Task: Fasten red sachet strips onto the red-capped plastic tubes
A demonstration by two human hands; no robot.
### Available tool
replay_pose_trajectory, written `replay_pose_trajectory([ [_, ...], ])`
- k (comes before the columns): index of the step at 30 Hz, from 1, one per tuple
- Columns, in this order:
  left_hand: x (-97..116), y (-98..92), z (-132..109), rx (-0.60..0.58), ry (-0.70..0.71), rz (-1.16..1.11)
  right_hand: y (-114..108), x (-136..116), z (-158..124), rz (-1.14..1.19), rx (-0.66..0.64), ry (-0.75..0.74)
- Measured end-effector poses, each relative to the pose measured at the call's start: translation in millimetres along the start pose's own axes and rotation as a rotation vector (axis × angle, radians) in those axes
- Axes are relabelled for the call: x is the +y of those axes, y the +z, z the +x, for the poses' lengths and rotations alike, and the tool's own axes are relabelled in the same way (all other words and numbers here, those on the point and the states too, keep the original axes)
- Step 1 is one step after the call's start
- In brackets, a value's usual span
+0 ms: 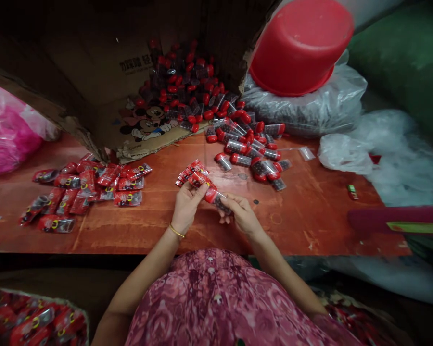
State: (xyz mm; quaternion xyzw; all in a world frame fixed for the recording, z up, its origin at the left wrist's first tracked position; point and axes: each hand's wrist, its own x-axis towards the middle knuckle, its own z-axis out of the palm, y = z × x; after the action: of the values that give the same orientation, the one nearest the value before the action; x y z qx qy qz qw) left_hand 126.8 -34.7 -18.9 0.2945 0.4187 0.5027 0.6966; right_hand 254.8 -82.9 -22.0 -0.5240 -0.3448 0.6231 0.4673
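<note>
Over the front of the table, my left hand (187,206) pinches a red printed plastic sleeve (199,179) between thumb and fingers. My right hand (242,212) grips a small clear tube with a red cap (220,201), its dark contents showing through the wall. The capped end meets the sleeve at my left fingertips; how far it is inside I cannot tell. Just beyond my left hand lies a fanned stack of flat red sleeves (187,171). Loose red-capped tubes (240,159) are scattered past my right hand. Sleeved tubes (82,185) form a group on the left.
A torn cardboard box (147,144) lies open toward me, with tubes spilling out. Back right, a red basin (299,48) rests upside down on a filled plastic bag (310,113). A container of sleeved tubes (39,322) stands below the table at left.
</note>
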Motion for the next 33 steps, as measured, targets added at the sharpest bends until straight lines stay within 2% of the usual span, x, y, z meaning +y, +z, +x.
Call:
replay_pose_trajectory([
  [5,0.3,5.9,-3.6,-0.003,-0.119,-0.082,6.5,4.3,0.5,-0.092,0.075,-0.109],
  [9,-1.7,8.0,-6.5,0.024,-0.116,-0.099,15.9,11.9,0.6,-0.096,0.207,-0.181],
  [14,-9.0,6.5,-8.0,0.041,-0.1,-0.109,20.8,17.1,5.8,-0.118,0.112,-0.161],
  [18,-7.3,3.4,-5.7,0.01,-0.08,-0.079,20.0,15.8,12.4,-0.242,0.174,-0.306],
  [20,-3.1,1.9,-2.8,-0.017,-0.092,-0.071,19.1,15.3,14.3,-0.293,0.156,-0.345],
  [23,1.5,0.4,2.8,0.013,-0.073,-0.062,18.2,16.2,14.2,-0.339,0.113,-0.373],
  [25,1.4,-0.4,5.7,0.025,-0.058,-0.051,18.5,17.0,13.1,-0.361,0.143,-0.404],
  [27,-0.5,-1.3,6.2,-0.006,-0.057,-0.03,19.4,16.4,12.3,-0.333,0.154,-0.39],
  [31,-1.7,-2.0,1.8,-0.079,-0.097,-0.061,21.5,10.7,11.7,-0.111,0.002,-0.197],
  [33,0.1,-0.6,0.3,-0.075,-0.109,-0.106,22.9,8.9,11.4,-0.075,-0.009,-0.171],
])
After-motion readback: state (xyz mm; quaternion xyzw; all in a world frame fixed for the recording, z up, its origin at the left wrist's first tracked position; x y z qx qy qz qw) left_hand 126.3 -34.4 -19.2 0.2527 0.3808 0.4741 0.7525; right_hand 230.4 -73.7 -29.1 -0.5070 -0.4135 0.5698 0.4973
